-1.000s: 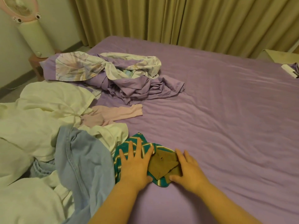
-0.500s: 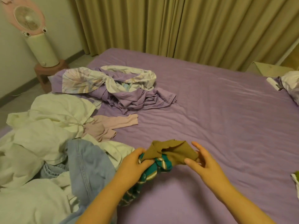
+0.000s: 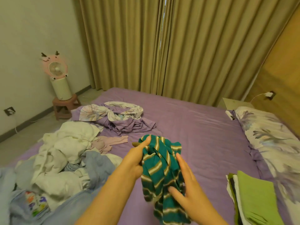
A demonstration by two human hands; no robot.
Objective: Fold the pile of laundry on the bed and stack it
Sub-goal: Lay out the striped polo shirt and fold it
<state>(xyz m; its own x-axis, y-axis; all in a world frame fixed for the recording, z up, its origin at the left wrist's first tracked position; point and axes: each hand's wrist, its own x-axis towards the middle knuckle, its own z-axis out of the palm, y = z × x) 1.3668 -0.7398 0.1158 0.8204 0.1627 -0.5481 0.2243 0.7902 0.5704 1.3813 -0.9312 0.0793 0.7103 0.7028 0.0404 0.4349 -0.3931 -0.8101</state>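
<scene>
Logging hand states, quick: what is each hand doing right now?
Left hand: grips the striped green garment.
Right hand: fingers straight, resting against the same garment.

Striped garment (image 3: 159, 169): pressed flat on bed (image 3: 203, 127) 1.0 s ago, olive piece on top; lifted at 0.5 s; now held up clear of bed, bunched, hanging lengthwise, olive piece nearly hidden behind it.
L. hand (image 3: 134, 158): was laid flat on garment; now gripped round upper edge.
R. hand (image 3: 186, 189): was at olive piece; now laid against lower part, fingers (image 3: 181, 161) spread.
View: raised; folded stack (image 3: 253, 197) and pillow (image 3: 267, 135) now brought into frame at R.
</scene>
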